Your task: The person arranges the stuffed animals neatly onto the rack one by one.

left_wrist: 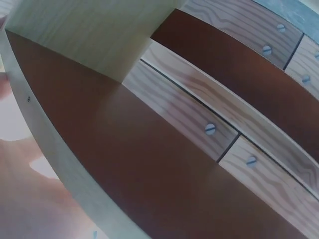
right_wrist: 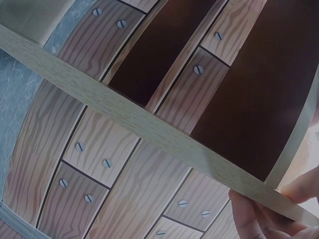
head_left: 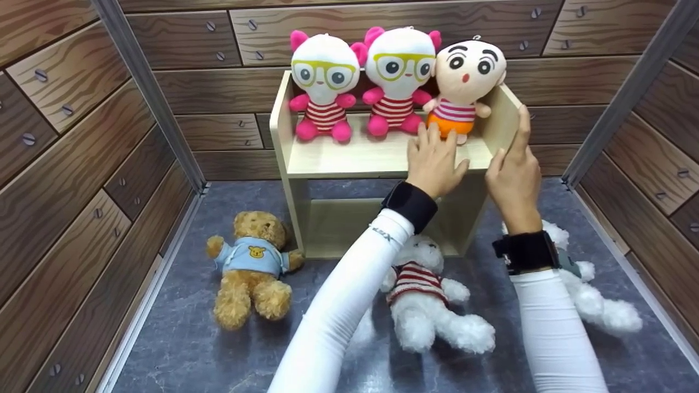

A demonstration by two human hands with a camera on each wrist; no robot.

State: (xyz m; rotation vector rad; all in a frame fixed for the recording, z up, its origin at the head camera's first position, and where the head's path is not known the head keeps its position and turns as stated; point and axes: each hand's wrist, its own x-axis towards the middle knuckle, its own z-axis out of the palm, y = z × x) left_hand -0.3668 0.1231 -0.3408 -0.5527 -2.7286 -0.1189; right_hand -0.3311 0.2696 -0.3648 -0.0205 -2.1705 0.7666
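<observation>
A cartoon boy doll [head_left: 464, 82] in a striped top and orange shorts sits at the right end of the pale wooden shelf's top board [head_left: 349, 158]. My left hand [head_left: 433, 161] reaches over that board with extended fingers, the tips at the doll's shorts. With my right hand [head_left: 516, 174] I grip the shelf's right side panel [head_left: 505, 117]. In the right wrist view, thumb and fingers lie on either side of the panel's edge [right_wrist: 199, 149]. Left of the boy doll sit two pink-and-white plush toys with yellow glasses, one in the middle [head_left: 397, 71] and one at the left [head_left: 325, 76].
On the dark floor lie a brown teddy bear [head_left: 251, 273] at left, a white plush bear [head_left: 423, 305] in a striped top before the shelf, and another white plush toy [head_left: 592, 300] at right, partly behind my right arm. Wood-patterned walls [head_left: 202, 90] enclose the space.
</observation>
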